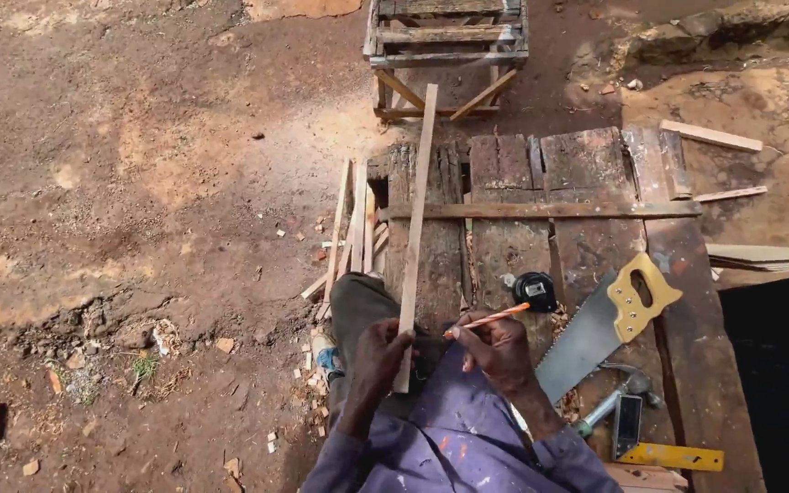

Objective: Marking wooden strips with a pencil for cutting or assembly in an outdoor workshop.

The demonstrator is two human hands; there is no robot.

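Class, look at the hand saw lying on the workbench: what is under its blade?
The hand saw rests on the dark plank workbench; sawdust shows by its teeth. A hammer lies just below the blade tip. What lies directly beneath the blade is covered.
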